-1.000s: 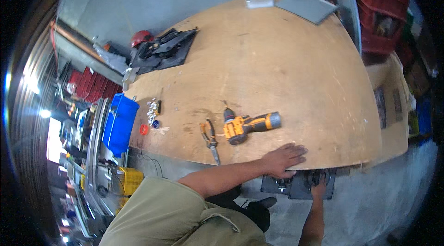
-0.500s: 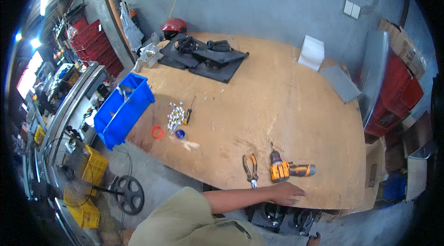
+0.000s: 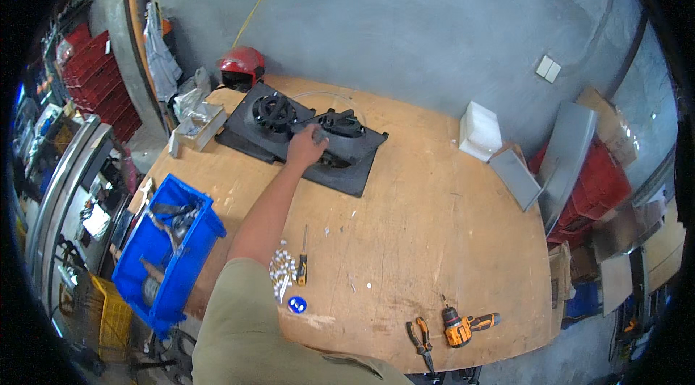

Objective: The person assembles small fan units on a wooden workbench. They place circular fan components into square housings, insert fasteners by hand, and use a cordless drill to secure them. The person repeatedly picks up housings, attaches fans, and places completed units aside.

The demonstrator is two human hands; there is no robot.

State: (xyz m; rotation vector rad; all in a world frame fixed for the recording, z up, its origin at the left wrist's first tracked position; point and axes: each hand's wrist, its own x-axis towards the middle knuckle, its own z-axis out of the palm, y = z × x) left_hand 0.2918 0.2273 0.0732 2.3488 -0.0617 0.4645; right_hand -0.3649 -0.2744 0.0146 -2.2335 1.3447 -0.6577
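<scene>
Presumably for stability, black panels (image 3: pixel 262 140) lay overlapping near wooden surface's (image 3: pixel 413 226) far-left corner; left hand (image 3: pixel 308 145) rested there, grip impossible to tell.

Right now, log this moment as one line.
left grip: at black panels, hold unclear | right grip: out of view | red helmet: behind panels | pliers, drill: table's near edge

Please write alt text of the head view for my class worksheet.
The person's left hand is at overlapping black panels on a wooden table, its grip unclear. Pliers and a cordless drill lie near the front edge; a blue bin stands at the left.
</scene>
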